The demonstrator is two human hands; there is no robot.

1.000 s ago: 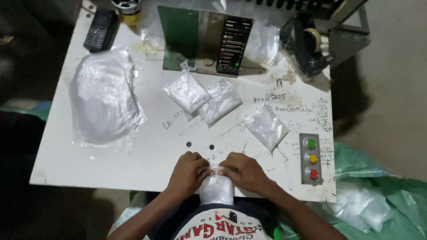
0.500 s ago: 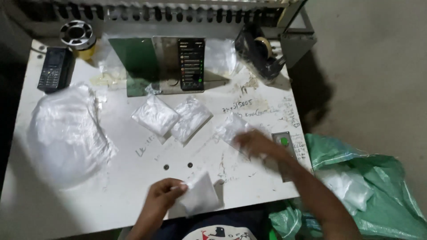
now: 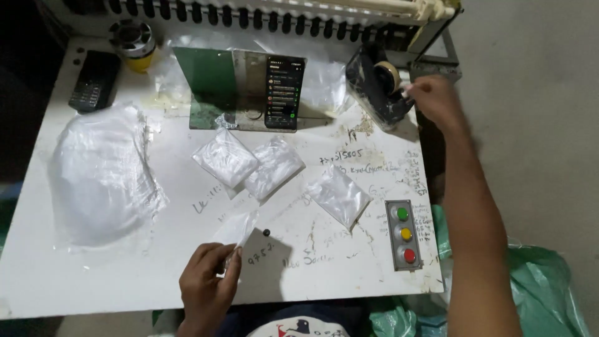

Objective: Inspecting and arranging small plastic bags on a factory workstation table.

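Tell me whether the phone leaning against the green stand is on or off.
On. The phone stands upright against the green stand, its screen lit with rows of small coloured items.

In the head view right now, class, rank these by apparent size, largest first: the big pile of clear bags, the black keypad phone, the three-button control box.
1. Pile of clear bags, by far the largest.
2. Keypad phone and control box: too alike to rank.

Left hand (image 3: pixel 206 287) at near edge of white table (image 3: pixel 156 274), pinching small clear plastic bag (image 3: pixel 236 229). Right hand (image 3: pixel 433 100) far right, fingertips at tape dispenser (image 3: pixel 377 84). Three filled white packets (image 3: pixel 274 170) mid-table; large clear bag pile (image 3: pixel 100 175) left; button box (image 3: pixel 404 234) right.
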